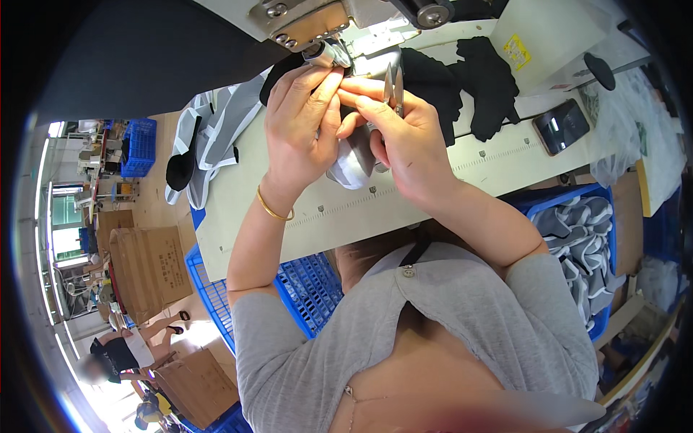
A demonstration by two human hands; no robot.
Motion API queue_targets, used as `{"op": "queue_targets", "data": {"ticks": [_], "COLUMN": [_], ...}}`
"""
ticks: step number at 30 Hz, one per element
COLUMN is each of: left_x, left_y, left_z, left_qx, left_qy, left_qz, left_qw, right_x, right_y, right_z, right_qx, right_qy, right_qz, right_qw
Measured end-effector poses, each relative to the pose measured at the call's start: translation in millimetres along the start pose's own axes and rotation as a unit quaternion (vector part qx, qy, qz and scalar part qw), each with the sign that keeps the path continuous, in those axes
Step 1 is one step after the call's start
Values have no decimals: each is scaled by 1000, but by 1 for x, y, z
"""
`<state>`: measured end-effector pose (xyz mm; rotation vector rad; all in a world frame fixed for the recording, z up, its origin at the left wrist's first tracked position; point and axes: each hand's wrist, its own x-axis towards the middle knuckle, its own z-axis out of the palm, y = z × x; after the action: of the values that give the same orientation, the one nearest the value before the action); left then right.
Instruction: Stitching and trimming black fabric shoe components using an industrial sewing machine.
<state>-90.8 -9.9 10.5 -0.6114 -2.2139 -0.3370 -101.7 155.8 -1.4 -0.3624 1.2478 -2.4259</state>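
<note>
My left hand (304, 126) is closed, its fingertips pinched at the edge of a grey and white fabric piece (352, 162), right below the needle area of a sewing machine (314, 25). My right hand (404, 133) meets it there, thumb and fingers drawn together. A pair of thread snips (393, 88) is held in the right hand, blades pointing up and away from me. The fabric hangs down between both hands, and its upper part is hidden behind my fingers.
Black fabric pieces (487, 86) lie right of the machine, near a phone (561, 126). Grey and white pieces (224, 130) hang over the table's left end. A blue crate (610, 252) of similar pieces stands at right, another blue crate (310, 289) below the table (289, 231). Cardboard boxes (155, 267) and a person (123, 353) are at left.
</note>
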Motion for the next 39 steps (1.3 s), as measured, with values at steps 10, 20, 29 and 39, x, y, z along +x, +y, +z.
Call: {"op": "queue_targets", "data": {"ticks": [10, 20, 29, 39], "left_x": [61, 51, -43, -83], "left_y": [-127, -93, 33, -2], "left_z": [-8, -74, -106, -67], "left_qx": [10, -13, -38, -425], "left_qy": [-380, -428, -301, -290], "left_qz": [-46, -73, -386, -288], "left_qw": [924, 901, 871, 808], "right_x": [-6, 0, 28, 21], "right_y": [16, 20, 62, 9], "right_z": [10, 11, 34, -15], "right_qx": [-345, -393, -230, -317], "right_qy": [-125, -172, -246, -397], "right_qz": [-292, -68, 67, 14], "right_qw": [883, 901, 939, 861]}}
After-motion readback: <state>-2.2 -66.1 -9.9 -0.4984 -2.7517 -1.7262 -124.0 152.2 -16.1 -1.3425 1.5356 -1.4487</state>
